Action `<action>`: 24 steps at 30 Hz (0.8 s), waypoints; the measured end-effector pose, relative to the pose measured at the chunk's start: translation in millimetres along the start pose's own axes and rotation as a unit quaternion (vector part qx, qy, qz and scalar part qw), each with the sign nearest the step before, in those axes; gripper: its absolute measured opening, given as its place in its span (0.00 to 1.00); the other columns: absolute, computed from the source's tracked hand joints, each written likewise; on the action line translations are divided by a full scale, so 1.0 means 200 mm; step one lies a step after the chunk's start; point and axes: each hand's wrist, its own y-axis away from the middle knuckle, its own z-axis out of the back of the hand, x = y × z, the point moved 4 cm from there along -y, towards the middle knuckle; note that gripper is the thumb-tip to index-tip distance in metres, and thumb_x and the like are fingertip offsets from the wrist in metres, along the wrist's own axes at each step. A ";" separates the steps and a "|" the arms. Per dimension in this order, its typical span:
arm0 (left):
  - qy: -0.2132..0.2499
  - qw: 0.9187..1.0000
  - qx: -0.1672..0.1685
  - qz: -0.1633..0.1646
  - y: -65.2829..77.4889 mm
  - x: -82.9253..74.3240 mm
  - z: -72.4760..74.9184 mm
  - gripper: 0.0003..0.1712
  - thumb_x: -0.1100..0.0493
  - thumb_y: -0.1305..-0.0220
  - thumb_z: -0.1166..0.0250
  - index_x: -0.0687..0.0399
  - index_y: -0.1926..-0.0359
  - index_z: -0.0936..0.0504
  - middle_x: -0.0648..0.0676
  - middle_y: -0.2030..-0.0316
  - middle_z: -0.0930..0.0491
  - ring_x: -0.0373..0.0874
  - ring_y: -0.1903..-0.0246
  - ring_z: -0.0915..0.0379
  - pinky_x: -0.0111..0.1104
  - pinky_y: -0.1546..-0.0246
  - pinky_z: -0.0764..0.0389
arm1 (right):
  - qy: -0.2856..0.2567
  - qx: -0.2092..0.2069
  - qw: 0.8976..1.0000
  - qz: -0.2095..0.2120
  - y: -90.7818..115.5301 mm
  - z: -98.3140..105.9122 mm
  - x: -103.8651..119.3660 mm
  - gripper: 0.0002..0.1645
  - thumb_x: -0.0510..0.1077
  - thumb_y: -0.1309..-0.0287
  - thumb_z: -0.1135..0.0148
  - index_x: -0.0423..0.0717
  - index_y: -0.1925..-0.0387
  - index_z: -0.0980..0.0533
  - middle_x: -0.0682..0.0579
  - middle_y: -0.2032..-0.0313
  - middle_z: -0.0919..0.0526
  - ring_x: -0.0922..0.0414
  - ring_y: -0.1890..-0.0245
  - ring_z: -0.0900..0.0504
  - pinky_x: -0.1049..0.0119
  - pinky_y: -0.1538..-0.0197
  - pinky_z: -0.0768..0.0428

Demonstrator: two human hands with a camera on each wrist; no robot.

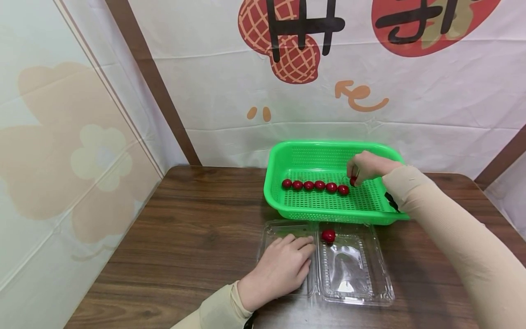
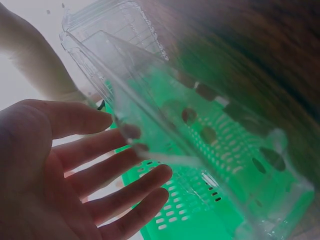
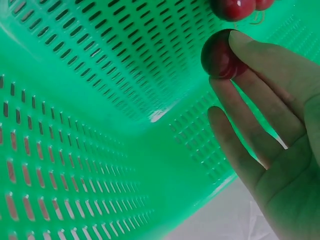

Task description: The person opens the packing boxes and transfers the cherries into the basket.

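My right hand is inside the green basket and pinches a glossy, round dark-red fruit between thumb and fingertips. Left of it a row of several like fruits lies across the basket floor. My left hand rests over the left half of a hinged clear plastic box, whose two halves lie spread out in front of the basket. In the left wrist view its fingers are extended and slightly apart beside the clear plastic. One red fruit sits in the box's right half, near its back left corner.
The basket and box stand on a dark wooden table. A printed cloth hangs right behind the table, and another pale cloth with a flower print hangs along the left side. The basket's walls rise around my right hand.
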 end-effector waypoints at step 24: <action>-0.004 1.000 -0.002 -0.001 0.00 0.00 -0.01 0.15 0.55 0.44 0.42 0.50 0.56 0.17 0.49 0.53 0.19 0.43 0.60 0.27 0.34 0.67 0.24 | 0.015 0.032 0.999 0.010 -0.02 -0.06 -0.01 0.18 0.35 0.64 0.29 0.41 0.64 0.20 0.45 0.65 0.16 0.52 0.65 0.20 0.57 0.64 0.19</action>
